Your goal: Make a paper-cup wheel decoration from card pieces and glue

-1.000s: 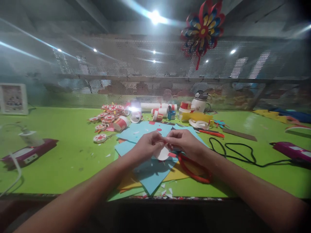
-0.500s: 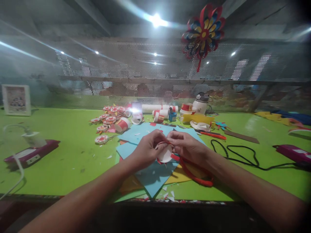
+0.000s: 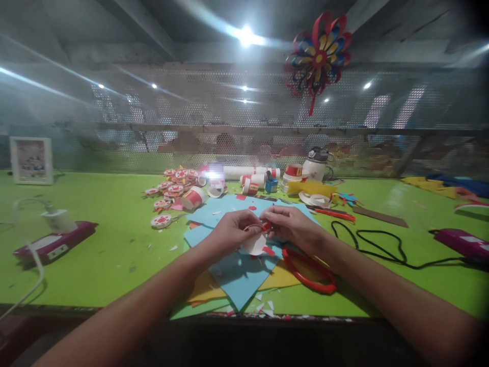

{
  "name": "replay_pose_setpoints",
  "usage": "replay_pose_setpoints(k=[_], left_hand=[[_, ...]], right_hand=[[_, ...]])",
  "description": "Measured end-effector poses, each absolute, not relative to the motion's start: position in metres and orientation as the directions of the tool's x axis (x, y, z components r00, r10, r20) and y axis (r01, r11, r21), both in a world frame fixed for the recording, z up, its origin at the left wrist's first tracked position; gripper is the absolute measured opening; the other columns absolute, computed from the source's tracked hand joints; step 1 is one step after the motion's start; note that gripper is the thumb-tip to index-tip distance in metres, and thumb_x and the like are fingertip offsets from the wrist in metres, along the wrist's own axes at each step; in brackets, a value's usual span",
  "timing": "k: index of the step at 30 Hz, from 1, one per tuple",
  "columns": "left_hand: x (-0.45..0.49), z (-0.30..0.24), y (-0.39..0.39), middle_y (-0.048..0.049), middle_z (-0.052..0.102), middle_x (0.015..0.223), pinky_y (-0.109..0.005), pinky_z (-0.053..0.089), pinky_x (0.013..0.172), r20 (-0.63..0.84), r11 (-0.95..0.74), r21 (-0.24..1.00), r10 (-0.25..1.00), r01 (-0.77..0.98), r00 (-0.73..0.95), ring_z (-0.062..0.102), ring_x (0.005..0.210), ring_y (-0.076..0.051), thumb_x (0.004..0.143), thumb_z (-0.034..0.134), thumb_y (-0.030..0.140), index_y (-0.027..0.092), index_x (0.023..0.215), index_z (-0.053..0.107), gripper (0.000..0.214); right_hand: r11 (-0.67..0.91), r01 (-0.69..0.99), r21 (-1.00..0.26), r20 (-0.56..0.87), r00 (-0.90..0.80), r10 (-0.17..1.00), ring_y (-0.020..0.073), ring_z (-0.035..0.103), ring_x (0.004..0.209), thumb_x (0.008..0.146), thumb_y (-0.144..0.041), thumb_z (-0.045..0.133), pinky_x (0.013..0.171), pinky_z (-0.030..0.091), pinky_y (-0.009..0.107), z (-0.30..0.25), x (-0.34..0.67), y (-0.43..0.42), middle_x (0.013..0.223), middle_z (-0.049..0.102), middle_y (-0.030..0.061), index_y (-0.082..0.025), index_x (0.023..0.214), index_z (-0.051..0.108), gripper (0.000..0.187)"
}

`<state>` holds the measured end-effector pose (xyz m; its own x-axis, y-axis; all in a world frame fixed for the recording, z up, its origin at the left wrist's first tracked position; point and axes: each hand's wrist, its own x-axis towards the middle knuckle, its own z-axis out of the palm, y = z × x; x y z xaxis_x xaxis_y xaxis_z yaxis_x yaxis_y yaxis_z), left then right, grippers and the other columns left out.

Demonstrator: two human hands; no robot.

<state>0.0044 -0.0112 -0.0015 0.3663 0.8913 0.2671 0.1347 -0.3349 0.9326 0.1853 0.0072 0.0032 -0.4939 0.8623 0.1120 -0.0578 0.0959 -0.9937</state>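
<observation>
Over the blue paper sheets (image 3: 239, 285), my left hand (image 3: 231, 232) is closed on the edge of a small white paper disc (image 3: 254, 246) with red at its rim. The fingers of my right hand (image 3: 292, 224) pinch a small red paper piece (image 3: 266, 226) against the disc's upper right edge. Its exact shape is partly hidden by the fingertips. Another red bit (image 3: 268, 251) shows at the disc's lower right. Under my right wrist lies a red loop (image 3: 307, 280) that looks like a scissors handle.
White discs with red patterns (image 3: 162, 220) are piled at the left, near red-and-white paper cups (image 3: 193, 197). A red cutter (image 3: 336, 214) and black cord (image 3: 367, 247) lie right. Purple power strips (image 3: 57, 243) sit at both sides. Paper scraps (image 3: 267, 308) litter the front edge.
The disc has tilted and shifted slightly left in my left hand. My right fingers have moved along its edge, and the red piece between them now shows more. The view has shifted slightly.
</observation>
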Motion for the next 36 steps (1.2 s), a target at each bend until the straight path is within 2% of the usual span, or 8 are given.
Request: replay_pose_setpoints(k=[3,6,12,16,23,26,31,36], left_hand=[[0.003,-0.011,-0.003,0.0013,0.056,0.060,-0.020,0.034,0.050,0.265,-0.341,0.926,0.893,0.160,0.365,0.050,0.055,-0.010,0.067,0.069,0.038,0.015,0.076,0.055,0.028],[0.002,-0.015,0.000,0.0018,0.055,0.057,-0.020,0.033,0.048,0.243,-0.344,0.920,0.876,0.186,0.417,0.049,0.052,-0.011,0.066,0.070,0.041,0.015,0.076,0.053,0.033],[-0.001,0.002,-0.012,-0.0005,0.058,0.064,-0.021,0.037,0.051,0.113,-0.159,0.985,0.885,0.066,0.452,0.053,0.055,-0.011,0.064,0.072,0.038,0.014,0.083,0.055,0.036],[-0.001,0.010,-0.018,-0.0028,0.061,0.076,-0.024,0.043,0.060,0.112,-0.085,0.993,0.894,-0.081,0.434,0.058,0.065,-0.012,0.069,0.069,0.035,0.015,0.095,0.056,0.036],[0.002,0.010,-0.016,-0.0009,0.059,0.069,-0.024,0.042,0.060,0.071,-0.049,0.995,0.958,-0.082,0.278,0.056,0.063,-0.011,0.067,0.067,0.025,0.013,0.084,0.057,0.023],[-0.001,0.010,-0.015,-0.0001,0.058,0.067,-0.022,0.041,0.057,0.054,-0.039,0.998,0.945,-0.053,0.322,0.055,0.060,-0.010,0.068,0.067,0.026,0.013,0.082,0.057,0.021],[-0.005,0.007,-0.013,0.0014,0.055,0.063,-0.020,0.039,0.051,0.058,-0.048,0.998,0.892,-0.033,0.449,0.051,0.054,-0.008,0.072,0.067,0.027,0.013,0.082,0.058,0.019],[-0.007,0.008,-0.012,-0.0018,0.057,0.071,-0.024,0.047,0.058,0.064,0.055,0.974,0.862,-0.218,0.502,0.056,0.060,-0.010,0.077,0.062,0.038,0.014,0.091,0.057,0.028]], right_hand=[[0.214,0.086,-0.973,0.138,-0.526,0.839,0.0107,0.054,0.061,0.071,-0.044,0.069,0.060,0.045,0.026,0.003,0.183,0.005,0.070,0.061,0.0015,-0.013,0.076,0.065,0.031],[0.237,0.132,-0.963,0.121,-0.573,0.811,0.0111,0.054,0.058,0.068,-0.044,0.070,0.059,0.045,0.027,0.001,0.180,0.004,0.067,0.061,0.0008,-0.014,0.073,0.064,0.031],[0.137,0.073,-0.988,0.079,-0.524,0.848,0.0093,0.053,0.053,0.066,-0.040,0.074,0.056,0.042,0.024,0.001,0.181,0.004,0.058,0.059,-0.0010,-0.013,0.070,0.064,0.029],[0.045,-0.048,-0.998,0.061,-0.414,0.908,0.0090,0.054,0.056,0.060,-0.036,0.078,0.056,0.043,0.024,0.000,0.183,0.008,0.062,0.060,-0.0007,-0.014,0.070,0.062,0.030],[0.001,-0.131,-0.991,0.055,-0.414,0.909,0.0110,0.056,0.060,0.061,-0.030,0.079,0.058,0.046,0.025,0.002,0.181,0.006,0.065,0.061,0.0013,-0.014,0.069,0.061,0.025],[0.020,-0.134,-0.991,0.080,-0.459,0.885,0.0100,0.055,0.059,0.062,-0.028,0.078,0.057,0.044,0.024,0.005,0.183,0.004,0.064,0.060,0.0003,-0.014,0.071,0.063,0.023],[0.056,-0.028,-0.998,0.063,-0.484,0.873,0.0089,0.053,0.056,0.062,-0.031,0.077,0.055,0.040,0.023,0.009,0.184,0.001,0.062,0.061,0.0000,-0.013,0.074,0.065,0.025],[0.082,-0.025,-0.996,0.085,-0.397,0.914,0.0091,0.054,0.058,0.061,-0.031,0.078,0.059,0.041,0.025,0.010,0.183,0.000,0.065,0.063,0.0000,-0.013,0.073,0.065,0.025]])
